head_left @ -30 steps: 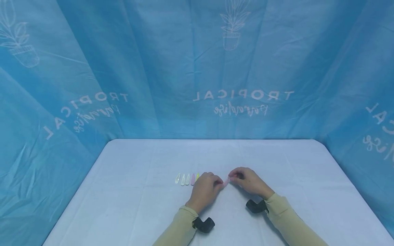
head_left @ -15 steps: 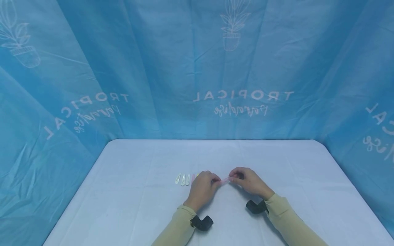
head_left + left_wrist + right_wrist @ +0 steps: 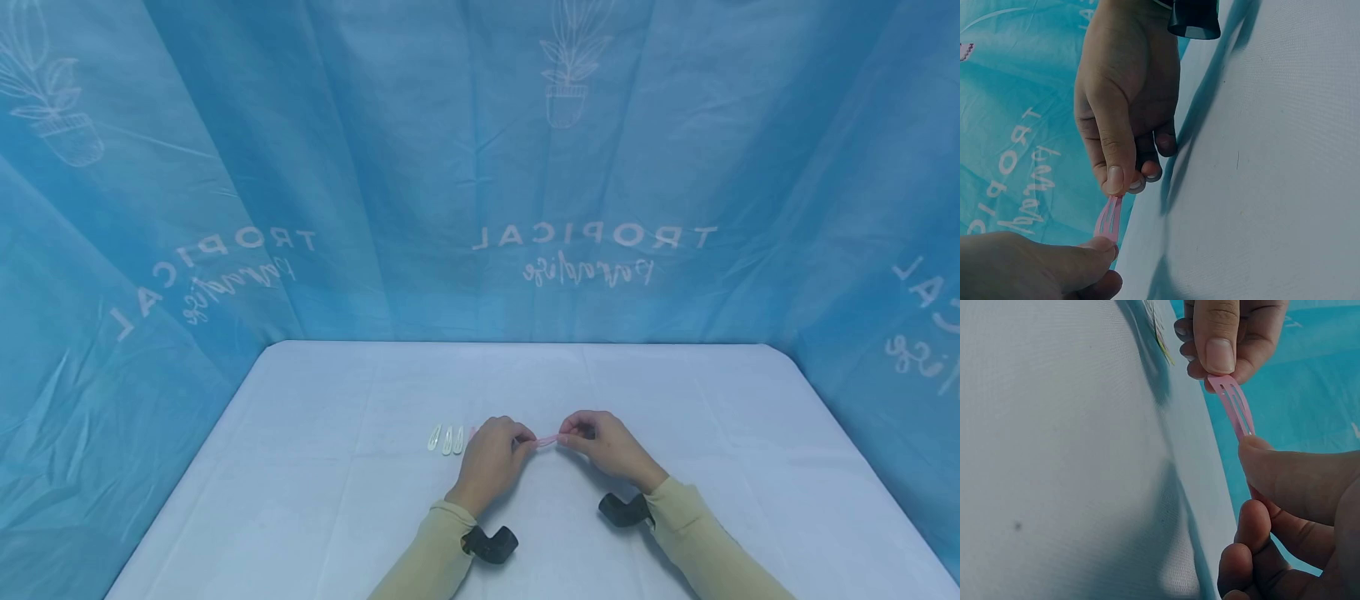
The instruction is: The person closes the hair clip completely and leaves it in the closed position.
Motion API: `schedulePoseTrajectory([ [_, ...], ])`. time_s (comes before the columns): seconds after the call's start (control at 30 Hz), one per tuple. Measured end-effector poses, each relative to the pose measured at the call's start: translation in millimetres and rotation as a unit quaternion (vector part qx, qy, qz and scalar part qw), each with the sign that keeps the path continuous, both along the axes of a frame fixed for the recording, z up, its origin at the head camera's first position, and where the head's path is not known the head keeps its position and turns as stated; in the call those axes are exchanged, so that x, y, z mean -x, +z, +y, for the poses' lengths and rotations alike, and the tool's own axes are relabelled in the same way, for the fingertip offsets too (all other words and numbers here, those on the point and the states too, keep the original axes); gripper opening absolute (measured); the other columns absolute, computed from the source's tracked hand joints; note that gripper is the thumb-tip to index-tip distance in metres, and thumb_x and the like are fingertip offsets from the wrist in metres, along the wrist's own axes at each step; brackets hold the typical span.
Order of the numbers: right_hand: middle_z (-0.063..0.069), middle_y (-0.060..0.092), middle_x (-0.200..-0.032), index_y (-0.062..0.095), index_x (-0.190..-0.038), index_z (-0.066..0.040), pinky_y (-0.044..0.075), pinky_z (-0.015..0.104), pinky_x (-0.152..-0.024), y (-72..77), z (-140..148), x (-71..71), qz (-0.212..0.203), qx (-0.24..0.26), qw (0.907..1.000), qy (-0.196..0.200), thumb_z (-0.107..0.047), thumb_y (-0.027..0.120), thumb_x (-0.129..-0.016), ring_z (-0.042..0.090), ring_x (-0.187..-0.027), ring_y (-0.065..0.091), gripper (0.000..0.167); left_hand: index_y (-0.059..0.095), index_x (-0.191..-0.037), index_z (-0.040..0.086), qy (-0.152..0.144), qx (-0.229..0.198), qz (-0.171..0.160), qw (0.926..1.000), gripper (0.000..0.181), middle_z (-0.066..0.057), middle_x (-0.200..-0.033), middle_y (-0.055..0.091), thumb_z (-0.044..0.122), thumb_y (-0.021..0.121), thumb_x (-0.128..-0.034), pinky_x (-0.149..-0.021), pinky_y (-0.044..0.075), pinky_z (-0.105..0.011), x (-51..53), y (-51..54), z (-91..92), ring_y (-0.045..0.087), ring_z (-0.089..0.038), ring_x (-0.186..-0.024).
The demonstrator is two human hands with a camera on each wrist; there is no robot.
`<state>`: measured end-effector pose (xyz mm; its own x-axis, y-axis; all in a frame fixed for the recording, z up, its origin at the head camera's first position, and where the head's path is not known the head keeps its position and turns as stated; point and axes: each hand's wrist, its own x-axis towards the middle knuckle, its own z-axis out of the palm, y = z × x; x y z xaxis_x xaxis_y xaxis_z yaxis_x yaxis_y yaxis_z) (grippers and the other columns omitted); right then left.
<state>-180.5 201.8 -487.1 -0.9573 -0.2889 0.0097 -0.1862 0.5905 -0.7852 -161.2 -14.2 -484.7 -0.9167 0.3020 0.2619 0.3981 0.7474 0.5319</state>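
A pink snap hair clip is held above the white table between both hands, stretched sideways from one to the other. My left hand pinches its left end between thumb and fingers. At the other end, my right hand pinches it the same way. Seen from the right wrist, the clip shows slots along its length and a slight bow. The left wrist view shows the clip with its bars side by side, both tips covered by fingertips.
Left of my left hand, several hair clips lie in a row, among them a pale clip and a pink clip partly hidden by the hand. A yellow clip shows edge-on. A blue printed curtain surrounds the table.
My left hand has shifted slightly left, and the held clip has swung from slanted to nearly level. The yellow clip is now covered in the head view. My right hand has barely moved.
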Motion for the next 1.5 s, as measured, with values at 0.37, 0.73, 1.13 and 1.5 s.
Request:
schedulePoseTrajectory([
  [0.37, -0.002, 0.062, -0.081, 0.068, -0.093, -0.008, 0.045, 0.029, -0.071, 0.3, 0.1, -1.6, -0.003, 0.022, 0.9997, 0.010, -0.019, 0.071, -0.095, 0.016, -0.077, 0.055, 0.012, 0.077, -0.097, 0.018, -0.001, -0.005, 0.004, 1.0000, 0.008, 0.009, -0.089, 0.066, 0.024, 0.073, -0.0933, -0.076, 0.047, -0.026, -1.4, 2.6, -0.4, 0.056, -0.008, -0.084],
  [0.73, -0.001, 0.061, -0.082, 0.067, -0.093, -0.007, 0.044, 0.030, -0.070, -0.7, -0.8, -2.2, -0.005, 0.025, 0.9996, 0.013, -0.019, 0.069, -0.096, 0.017, -0.078, 0.053, 0.012, 0.077, -0.095, 0.019, 0.010, 0.000, 0.012, 0.9999, 0.009, 0.009, -0.090, 0.066, 0.026, 0.073, -0.0928, -0.077, 0.048, -0.027, -0.6, 1.5, 0.5, 0.057, -0.009, -0.087],
  [1.13, -0.002, 0.059, -0.079, 0.067, -0.092, -0.008, 0.043, 0.030, -0.069, 1.9, -5.0, -3.3, -0.003, 0.017, 0.9998, 0.011, -0.016, 0.068, -0.096, 0.017, -0.076, 0.052, 0.009, 0.078, -0.091, 0.018, 0.022, 0.008, 0.039, 0.9990, 0.009, 0.008, -0.088, 0.067, 0.026, 0.074, -0.0920, -0.077, 0.049, -0.029, -0.2, -1.0, 0.9, 0.058, -0.011, -0.086],
  [1.5, -0.001, 0.059, -0.080, 0.066, -0.092, -0.008, 0.043, 0.031, -0.070, 1.5, -8.8, -6.5, -0.005, 0.017, 0.9998, -0.009, -0.017, 0.068, -0.096, 0.017, -0.076, 0.052, 0.010, 0.078, -0.088, 0.016, 0.026, 0.017, 0.046, 0.9984, 0.010, 0.006, -0.086, 0.067, 0.025, 0.074, -0.0908, -0.077, 0.049, -0.029, -0.9, 0.7, 1.9, 0.059, -0.012, -0.086],
])
